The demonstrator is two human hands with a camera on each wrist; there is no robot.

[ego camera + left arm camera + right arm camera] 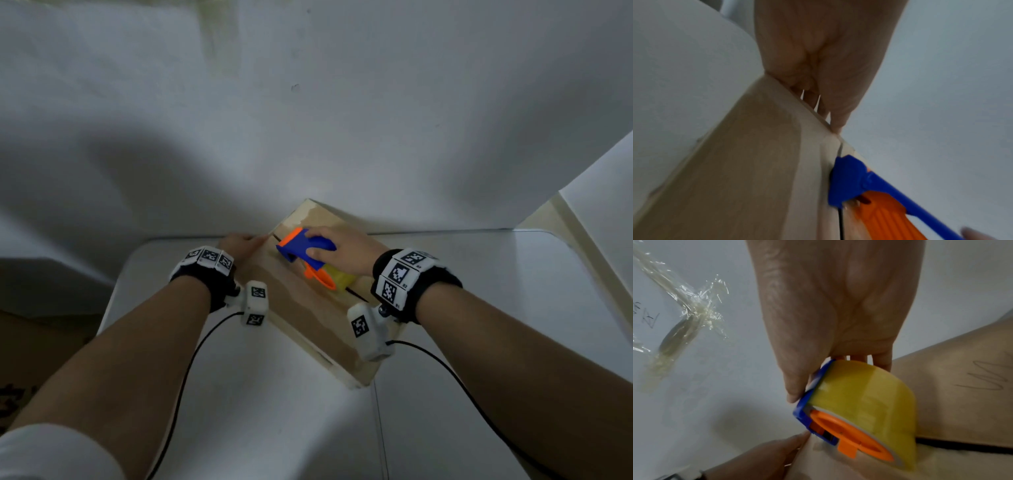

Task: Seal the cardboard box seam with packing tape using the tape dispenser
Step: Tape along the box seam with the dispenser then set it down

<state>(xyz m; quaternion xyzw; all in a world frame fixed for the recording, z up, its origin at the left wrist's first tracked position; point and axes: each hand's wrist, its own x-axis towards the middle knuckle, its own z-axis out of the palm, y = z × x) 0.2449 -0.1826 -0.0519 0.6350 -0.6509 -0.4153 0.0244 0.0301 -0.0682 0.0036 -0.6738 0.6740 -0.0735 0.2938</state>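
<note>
A brown cardboard box (308, 318) lies at an angle on the white table (479, 308), its dark centre seam (356, 294) running along the top. My right hand (329, 251) grips a blue and orange tape dispenser (298, 248) loaded with a yellowish tape roll (339, 279) and presses its front end on the seam near the far end of the box. In the right wrist view the tape roll (869, 394) sits over the seam (962, 447). My left hand (245, 243) holds the box's far left edge, its fingers (818, 104) hooked over the rim beside the dispenser (849, 178).
A white wall stands right behind the table's far edge. A crumpled strip of clear tape (684, 313) is stuck to a white surface left of my right hand. Black cables (191, 359) trail from both wrist cameras across the table. A white panel (603, 212) leans at the right.
</note>
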